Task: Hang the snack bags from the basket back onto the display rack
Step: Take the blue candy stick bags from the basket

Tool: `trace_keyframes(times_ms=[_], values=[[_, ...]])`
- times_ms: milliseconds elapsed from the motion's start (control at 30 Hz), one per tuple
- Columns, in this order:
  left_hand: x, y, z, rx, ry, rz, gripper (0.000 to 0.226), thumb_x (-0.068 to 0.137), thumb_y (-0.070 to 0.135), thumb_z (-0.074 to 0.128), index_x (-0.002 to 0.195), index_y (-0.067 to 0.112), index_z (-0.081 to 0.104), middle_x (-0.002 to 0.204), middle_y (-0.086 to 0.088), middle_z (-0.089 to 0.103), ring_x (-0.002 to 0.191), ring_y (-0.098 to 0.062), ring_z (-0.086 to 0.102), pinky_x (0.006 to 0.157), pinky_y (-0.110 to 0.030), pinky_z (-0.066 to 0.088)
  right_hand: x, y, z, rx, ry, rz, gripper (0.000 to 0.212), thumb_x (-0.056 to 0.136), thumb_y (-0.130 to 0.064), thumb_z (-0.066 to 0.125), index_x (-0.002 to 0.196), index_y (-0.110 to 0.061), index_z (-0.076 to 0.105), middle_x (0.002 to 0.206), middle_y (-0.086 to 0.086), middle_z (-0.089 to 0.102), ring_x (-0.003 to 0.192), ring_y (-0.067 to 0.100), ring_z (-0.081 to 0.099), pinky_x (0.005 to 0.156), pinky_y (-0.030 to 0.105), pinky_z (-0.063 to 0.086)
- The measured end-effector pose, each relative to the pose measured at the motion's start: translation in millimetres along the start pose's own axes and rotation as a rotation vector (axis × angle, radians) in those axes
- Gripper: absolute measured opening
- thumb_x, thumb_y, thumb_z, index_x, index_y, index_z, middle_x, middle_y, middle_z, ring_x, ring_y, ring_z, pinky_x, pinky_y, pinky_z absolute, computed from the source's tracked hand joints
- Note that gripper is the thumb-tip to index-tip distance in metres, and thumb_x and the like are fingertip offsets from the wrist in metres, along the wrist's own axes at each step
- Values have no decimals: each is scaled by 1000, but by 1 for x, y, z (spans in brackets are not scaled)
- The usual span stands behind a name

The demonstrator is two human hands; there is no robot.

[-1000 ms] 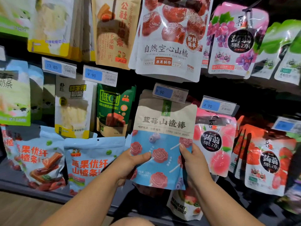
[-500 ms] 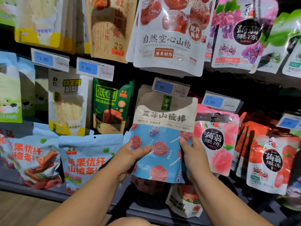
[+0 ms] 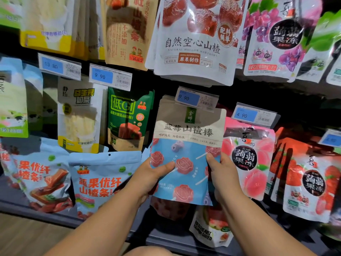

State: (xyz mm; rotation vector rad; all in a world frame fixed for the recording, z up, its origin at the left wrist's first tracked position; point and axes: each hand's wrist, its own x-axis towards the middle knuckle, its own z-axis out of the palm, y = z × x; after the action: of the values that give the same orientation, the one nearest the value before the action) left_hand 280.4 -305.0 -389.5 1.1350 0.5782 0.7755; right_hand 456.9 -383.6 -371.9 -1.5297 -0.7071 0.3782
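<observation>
Right of a green pouch [image 3: 129,119], clasped the blue-and-tan snack bag [image 3: 188,145] at its lower left edge in the left grip [image 3: 153,175]; held it upright before the display rack [image 3: 162,241], under a 9.90 price tag [image 3: 195,98]; pinched its right edge in the right grip [image 3: 223,172], beside peach jelly bags [image 3: 248,159].

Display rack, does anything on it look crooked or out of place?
Yes: the dried guava bag sits tilted at the bottom, below the blueberry hawthorn stick bag gripped by the left hand and right hand.
</observation>
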Motion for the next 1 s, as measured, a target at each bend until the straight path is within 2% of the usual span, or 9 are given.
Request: trace_keyframes(times_ms=[33,100,167,300,467,700,800,900,1000], values=[[2,-1,0,29,39,7,26,84,18,75,109,19,69,101,-3,77,89,-19,75,71,-31,60,1,-1,1,-10,6,5,10,95,-20,61,93,-25,69,93,-3,75,92,24,71,87,51,56],[8,-1,0,131,156,19,56,64,40,89,111,20,66,103,-1,76,92,-20,74,82,-40,60,2,-2,5,-31,24,17,9,95,-19,61,94,-24,69,94,-3,74,92,23,70,87,47,57],[13,-2,2,252,280,33,71,50,54,89,106,22,60,102,0,74,94,-20,71,88,-43,57,3,-2,9,-53,37,26,8,95,-21,61,92,-25,67,94,-3,73,91,22,69,88,48,56],[25,-2,5,373,409,73,60,66,45,88,110,21,55,101,5,68,92,-16,65,79,-34,52,5,-5,15,-91,35,40,9,96,-19,59,88,-23,61,91,-4,69,87,20,65,84,40,52],[44,-5,1,413,418,47,51,67,44,87,100,18,57,92,4,67,82,-13,63,64,-28,46,7,-7,18,-136,13,56,10,97,-21,58,106,-21,62,93,-7,67,80,8,62,66,27,46],[74,-3,-1,466,423,43,48,69,46,85,93,16,56,84,3,62,75,-13,58,57,-26,39,9,-13,29,-317,-29,95,26,92,-24,62,113,-18,48,93,0,58,90,24,58,72,31,39],[83,-4,-2,496,438,42,48,69,48,85,88,17,53,82,2,60,74,-15,56,61,-29,41,15,-15,36,-355,-35,140,36,92,-25,61,123,-15,45,94,2,56,87,23,55,73,31,38],[94,-6,-5,502,440,32,56,66,52,85,98,16,56,92,0,65,86,-22,62,76,-35,51,21,-14,42,-389,-33,188,42,91,-24,63,126,-10,45,107,7,60,91,25,55,75,30,40],[99,-7,-5,511,451,45,58,67,49,86,103,14,56,96,-1,65,90,-24,63,79,-36,52,24,-11,46,-376,-29,223,44,90,-23,65,127,-8,45,105,6,60,91,24,55,77,29,41]])
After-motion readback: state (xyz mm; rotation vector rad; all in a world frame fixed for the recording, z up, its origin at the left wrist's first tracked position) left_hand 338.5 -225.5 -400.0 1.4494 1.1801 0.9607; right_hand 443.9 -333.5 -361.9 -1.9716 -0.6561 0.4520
